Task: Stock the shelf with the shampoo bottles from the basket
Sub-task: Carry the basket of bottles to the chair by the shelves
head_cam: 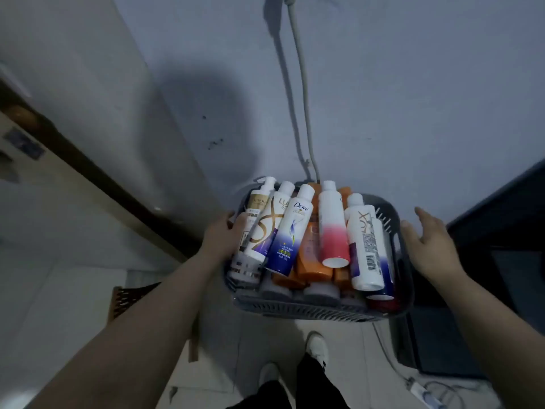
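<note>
Head view looks down on a grey slotted basket [309, 309] held out in front of a pale wall [413, 98]. All the shampoo bottles lie in the basket, packed side by side with their caps toward the wall. From the left they are a pump bottle [257, 206], a white and purple Lux bottle [267, 231], a Dove bottle [290, 234], a white and pink bottle [333, 231] and a second Lux bottle [365, 249] with its barcode facing up. Orange bottles [309, 261] lie underneath them, and more bottles sit deeper, too blurred to tell apart.

The left hand [219, 236] is at the basket's left rim; its fingers [236, 222] curl over the rim against the pump bottle, with their tips hidden behind it. The right hand [427, 243] is just beside the right rim, palm toward the basket, its fingers [424, 215] straight and spread; I cannot tell whether it touches the rim.

A pale cable [300, 84] runs down the wall to a spot behind the basket. A dark cabinet [501, 231] stands at the right. Below the basket are the tiled floor [259, 329], white shoes [317, 346] and a power strip [424, 394] with its cord. A brown slotted object [126, 296] sits at lower left, partly behind the left arm.
</note>
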Available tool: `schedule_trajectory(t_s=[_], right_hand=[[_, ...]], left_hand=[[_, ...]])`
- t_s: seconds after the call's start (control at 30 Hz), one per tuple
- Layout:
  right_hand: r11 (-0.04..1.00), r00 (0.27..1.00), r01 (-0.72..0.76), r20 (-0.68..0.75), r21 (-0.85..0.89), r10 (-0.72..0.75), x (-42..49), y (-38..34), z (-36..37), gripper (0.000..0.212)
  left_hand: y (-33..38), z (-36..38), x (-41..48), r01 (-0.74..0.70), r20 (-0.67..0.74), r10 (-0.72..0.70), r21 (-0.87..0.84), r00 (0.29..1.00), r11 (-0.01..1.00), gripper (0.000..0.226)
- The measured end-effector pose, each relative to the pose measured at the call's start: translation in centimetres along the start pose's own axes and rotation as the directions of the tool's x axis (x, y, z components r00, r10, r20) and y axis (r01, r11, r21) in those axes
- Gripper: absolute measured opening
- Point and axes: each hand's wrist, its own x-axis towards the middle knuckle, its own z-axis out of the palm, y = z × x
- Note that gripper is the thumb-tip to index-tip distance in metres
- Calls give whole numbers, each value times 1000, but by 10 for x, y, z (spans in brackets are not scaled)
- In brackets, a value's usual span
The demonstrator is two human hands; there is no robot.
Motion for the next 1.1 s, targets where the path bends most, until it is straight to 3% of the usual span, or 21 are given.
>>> schedule_trajectory(t_s=[0.2, 0.4, 0.67, 0.83, 1.1], right_hand=[[987, 988, -128, 100, 98, 119, 1, 10, 14, 82], [949, 976, -157, 188, 275, 107, 0, 9, 22, 47], [918, 976, -195, 160, 345, 148, 10, 18, 31, 49], [918, 980, -192, 124, 347, 158, 13, 18, 34, 46], [908, 982, -186, 91, 374, 164, 16, 20, 39, 40]], left_hand=[[-7, 11, 2, -26, 10, 27, -122, 1000, 992, 41], [-1, 10, 1, -136, 40, 147, -209, 988, 968, 33], [-11, 13, 11, -108, 49, 125, -252, 991, 962, 44], [-8, 12, 11, -70, 33, 83, -279, 996, 958, 27], [-13, 11, 14, -85, 63, 108, -296, 992, 951, 25]])
